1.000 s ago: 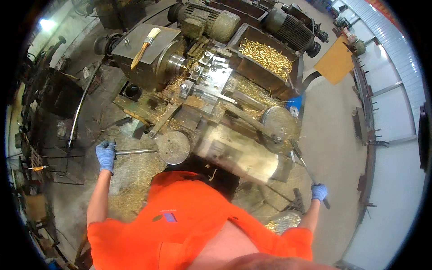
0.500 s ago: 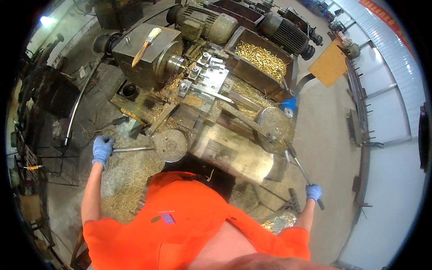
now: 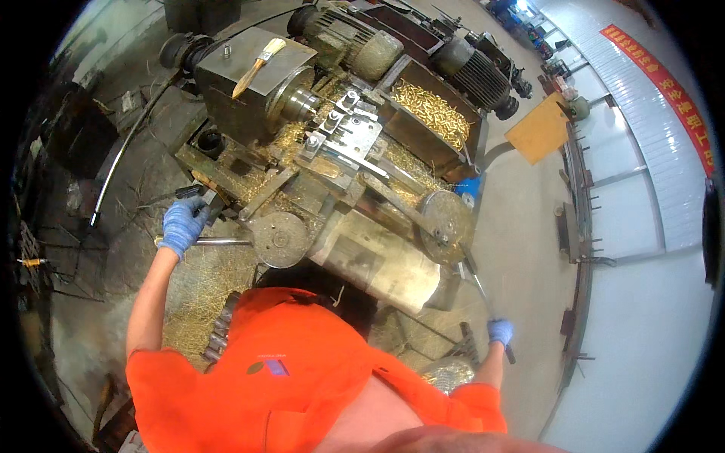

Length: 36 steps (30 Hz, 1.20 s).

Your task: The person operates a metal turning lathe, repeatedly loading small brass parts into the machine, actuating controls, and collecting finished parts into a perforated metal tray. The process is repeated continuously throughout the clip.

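My left hand, in a blue glove, is closed just above the outer end of a metal lever. Its curled fingers meet a small grey metal block; what lies inside them is hidden. The lever joins a round disc on the machine's near left. At the far right of the machine, my gloved right hand grips a long lever handle, which runs up to a second disc. Between the levers, shiny tool clamps face a spindle chuck.
A metal bin of small brass parts stands behind the clamps. A wooden-handled brush lies on the headstock. Brass chips cover the near left area. An orange-brown board stands right of the motors.
My left hand has left the lever's end and moved toward the grey block. My right hand keeps its grip on the right handle. The whole view has shifted slightly.
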{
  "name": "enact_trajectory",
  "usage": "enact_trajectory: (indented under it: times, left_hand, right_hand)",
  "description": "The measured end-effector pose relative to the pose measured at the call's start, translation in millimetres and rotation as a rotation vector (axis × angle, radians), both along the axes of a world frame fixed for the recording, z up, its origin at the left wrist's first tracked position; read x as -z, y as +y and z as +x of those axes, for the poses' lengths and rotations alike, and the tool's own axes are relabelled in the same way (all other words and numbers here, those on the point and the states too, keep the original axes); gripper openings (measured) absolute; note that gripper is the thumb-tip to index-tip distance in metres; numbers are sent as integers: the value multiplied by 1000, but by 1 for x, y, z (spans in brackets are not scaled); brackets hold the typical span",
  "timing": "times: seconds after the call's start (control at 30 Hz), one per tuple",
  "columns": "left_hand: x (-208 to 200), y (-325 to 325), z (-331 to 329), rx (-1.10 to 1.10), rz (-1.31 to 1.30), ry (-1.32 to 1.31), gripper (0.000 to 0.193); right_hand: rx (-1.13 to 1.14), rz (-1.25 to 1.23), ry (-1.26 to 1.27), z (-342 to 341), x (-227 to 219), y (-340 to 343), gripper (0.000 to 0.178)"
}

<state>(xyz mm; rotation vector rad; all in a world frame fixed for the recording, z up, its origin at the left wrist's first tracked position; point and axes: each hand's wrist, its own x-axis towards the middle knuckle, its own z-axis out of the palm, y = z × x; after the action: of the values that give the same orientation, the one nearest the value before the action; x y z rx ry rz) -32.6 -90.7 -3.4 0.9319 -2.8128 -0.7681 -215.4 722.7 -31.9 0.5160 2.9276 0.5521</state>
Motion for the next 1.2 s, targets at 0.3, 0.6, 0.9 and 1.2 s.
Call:
enact_trajectory:
  times: [0.3, 0.6, 0.9, 1.2]
  left_hand:
    - [1, -1, 3, 43, -61, 29, 19]
    - [7, -4, 3, 58, -137, 52, 19]
    - [-1, -1, 4, 66, -98, 118, 21]
    - [-1, -3, 3, 61, -89, 83, 22]
  right_hand:
    - [87, -1, -74, 6, 0, -8, 41]
    - [71, -25, -8, 20, 1, -13, 38]
    - [111, -48, 27, 31, -1, -24, 36]
    - [124, -42, 42, 40, 10, -18, 40]
